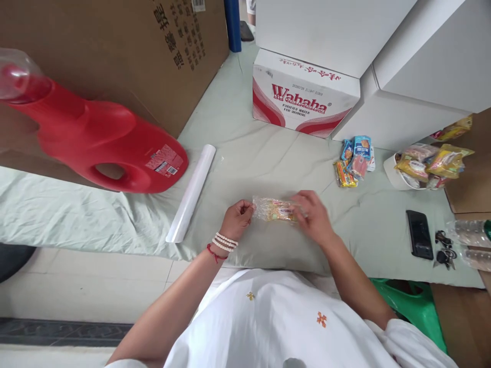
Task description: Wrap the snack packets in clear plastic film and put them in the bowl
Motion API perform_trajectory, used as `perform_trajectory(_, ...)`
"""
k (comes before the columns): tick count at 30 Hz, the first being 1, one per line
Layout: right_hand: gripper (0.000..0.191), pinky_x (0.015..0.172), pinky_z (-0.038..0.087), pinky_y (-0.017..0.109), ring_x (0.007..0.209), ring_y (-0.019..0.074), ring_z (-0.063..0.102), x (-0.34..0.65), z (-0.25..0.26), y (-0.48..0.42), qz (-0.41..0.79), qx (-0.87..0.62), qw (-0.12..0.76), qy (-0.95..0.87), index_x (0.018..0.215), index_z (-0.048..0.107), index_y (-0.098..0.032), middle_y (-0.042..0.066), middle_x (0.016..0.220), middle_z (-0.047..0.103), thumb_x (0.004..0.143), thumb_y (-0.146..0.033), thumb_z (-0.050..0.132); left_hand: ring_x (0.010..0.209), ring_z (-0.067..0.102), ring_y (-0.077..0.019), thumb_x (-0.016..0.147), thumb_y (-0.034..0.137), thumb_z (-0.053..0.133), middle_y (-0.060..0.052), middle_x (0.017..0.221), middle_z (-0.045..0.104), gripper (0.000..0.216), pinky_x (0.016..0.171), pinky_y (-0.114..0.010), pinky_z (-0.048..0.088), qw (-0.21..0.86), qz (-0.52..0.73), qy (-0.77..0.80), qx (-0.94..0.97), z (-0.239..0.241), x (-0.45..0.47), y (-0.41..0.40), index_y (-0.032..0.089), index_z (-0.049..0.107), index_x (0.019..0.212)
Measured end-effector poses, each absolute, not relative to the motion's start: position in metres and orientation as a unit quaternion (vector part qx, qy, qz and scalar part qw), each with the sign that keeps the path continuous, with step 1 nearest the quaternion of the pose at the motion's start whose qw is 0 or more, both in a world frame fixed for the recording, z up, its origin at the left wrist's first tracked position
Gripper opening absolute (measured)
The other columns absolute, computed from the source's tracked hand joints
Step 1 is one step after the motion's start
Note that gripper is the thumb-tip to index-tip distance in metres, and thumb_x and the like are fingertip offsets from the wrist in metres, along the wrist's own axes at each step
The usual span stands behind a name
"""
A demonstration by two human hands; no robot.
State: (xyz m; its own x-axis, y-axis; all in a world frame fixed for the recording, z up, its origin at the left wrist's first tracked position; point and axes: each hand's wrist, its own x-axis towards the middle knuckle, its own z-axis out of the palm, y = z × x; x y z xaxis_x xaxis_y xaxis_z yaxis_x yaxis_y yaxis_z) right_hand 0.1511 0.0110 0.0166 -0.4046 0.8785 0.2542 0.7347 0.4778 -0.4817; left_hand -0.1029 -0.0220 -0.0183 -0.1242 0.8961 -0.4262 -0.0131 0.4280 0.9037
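A clear plastic bag of small wrapped snacks lies on the pale green cloth in front of me. My left hand, with bead bracelets on the wrist, pinches the bag's left end with closed fingers. My right hand curls over the bag's right end and grips it. A white roll of plastic film lies to the left of my hands.
A large red detergent jug lies at the left before a brown cardboard box. A Wahaha carton stands at the back. Loose snack packets, a white bowl of snacks, a black phone and keys lie at the right.
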Motion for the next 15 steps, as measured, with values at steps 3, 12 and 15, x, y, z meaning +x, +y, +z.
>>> perform_trajectory(3, 0.035, 0.086, 0.057, 0.042, 0.11, 0.0277, 0.06, 0.123, -0.001, 0.01, 0.201, -0.418, 0.177, -0.868, 0.133, 0.066, -0.03, 0.012, 0.135, 0.061, 0.101, -0.042, 0.057, 0.046, 0.041, -0.01, 0.078, 0.049, 0.068, 0.008, 0.051, 0.047, 0.03, 0.047, -0.023, 0.03, 0.552, 0.404, 0.639, 0.351, -0.019, -0.106, -0.024, 0.02, 0.059, 0.078)
perform_trajectory(12, 0.038, 0.096, 0.056, 0.047, 0.114, 0.0272, 0.058, 0.127, -0.028, 0.014, 0.259, -0.421, 0.266, -0.827, 0.135, 0.067, -0.032, 0.01, 0.129, 0.063, 0.099, -0.043, 0.063, 0.038, 0.036, -0.005, 0.076, 0.049, 0.075, 0.003, 0.063, 0.06, 0.034, 0.042, -0.023, 0.022, 0.604, 0.413, 0.632, 0.256, -0.008, -0.119, -0.03, 0.017, 0.061, 0.079)
perform_trajectory(15, 0.039, 0.097, 0.056, 0.047, 0.114, 0.0271, 0.058, 0.126, -0.029, 0.013, 0.264, -0.431, 0.271, -0.819, 0.135, 0.067, -0.034, 0.009, 0.129, 0.063, 0.098, -0.044, 0.063, 0.037, 0.032, -0.0037, 0.077, 0.058, 0.073, -0.002, 0.071, 0.068, 0.043, 0.041, -0.025, 0.017, 0.658, 0.367, 0.601, 0.267, 0.001, -0.117, -0.023, 0.016, 0.065, 0.078)
